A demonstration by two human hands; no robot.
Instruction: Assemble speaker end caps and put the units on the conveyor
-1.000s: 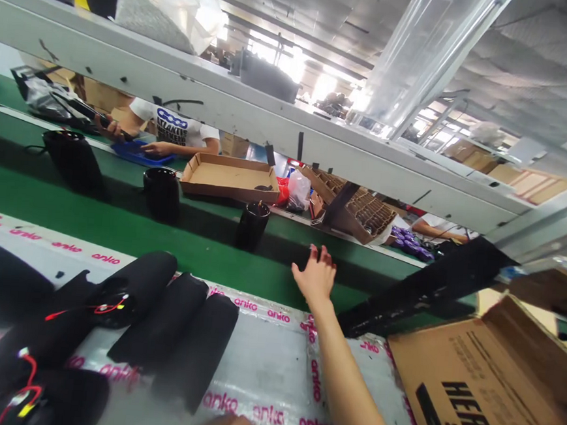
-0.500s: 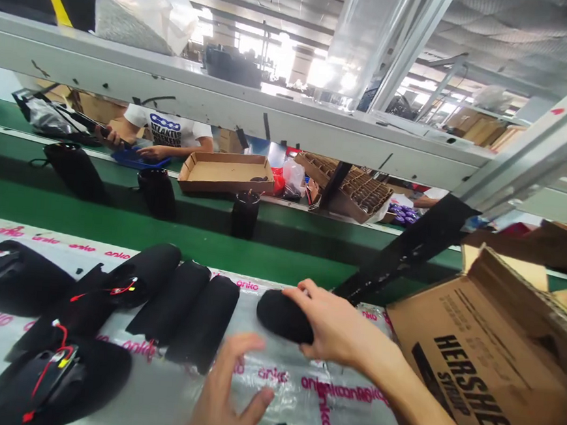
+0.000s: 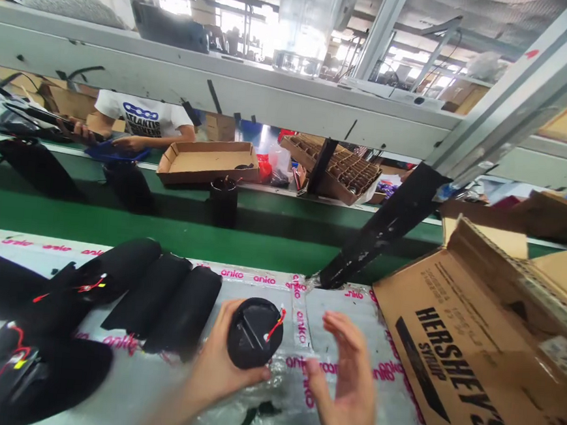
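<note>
Near the middle of the bench [image 3: 398, 405], a black round unit [image 3: 255, 333] is gripped in the left hand [image 3: 220, 358], whose fingers curl around its left side while the thumb reaches along its near edge. Its flat end faces up toward the viewer, with red wires [image 3: 277, 323] at the right. Just to the right, the right hand [image 3: 349, 381] has its thumb and fingers parted, well clear of the left hand and not touching the unit. To the left, 2 black tubes [image 3: 185, 309] lie side by side. Farther off, 3 black cylinders [image 3: 223, 202] are on the green belt [image 3: 275, 248]. At right sits a cardboard box [image 3: 478, 359] marked HERSHEY'S.
</note>
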